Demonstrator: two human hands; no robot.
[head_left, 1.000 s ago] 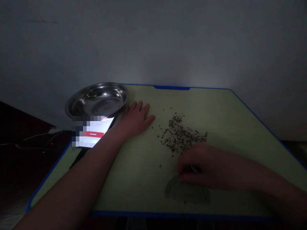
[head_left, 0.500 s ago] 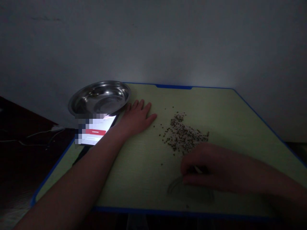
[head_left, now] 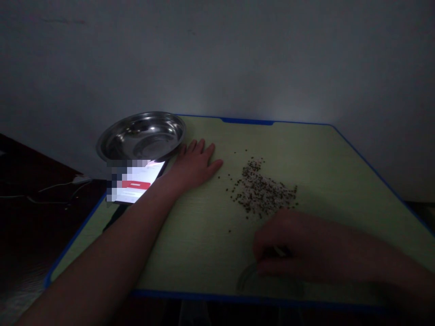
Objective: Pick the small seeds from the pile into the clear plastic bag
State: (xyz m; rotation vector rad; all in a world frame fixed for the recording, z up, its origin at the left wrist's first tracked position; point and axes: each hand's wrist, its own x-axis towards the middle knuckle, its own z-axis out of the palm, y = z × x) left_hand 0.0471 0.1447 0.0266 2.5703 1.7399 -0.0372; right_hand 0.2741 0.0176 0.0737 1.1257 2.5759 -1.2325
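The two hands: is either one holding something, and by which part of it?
The left hand lies spread on the table, holding nothing. The right hand is curled; in this dim picture, whether it holds anything cannot be told.

- what holds it all up?
- a pale green table (head_left: 197, 235) with a blue rim (head_left: 246, 121).
- and on it?
- right of the middle, a loose pile of dark and pale grains (head_left: 265, 192), with strays around. near the front, a clear, round-edged piece (head_left: 242, 278), too dim to tell more.
- leftward?
- a metal bowl (head_left: 136, 129) by the far corner, a lit phone (head_left: 141, 175) just before it.
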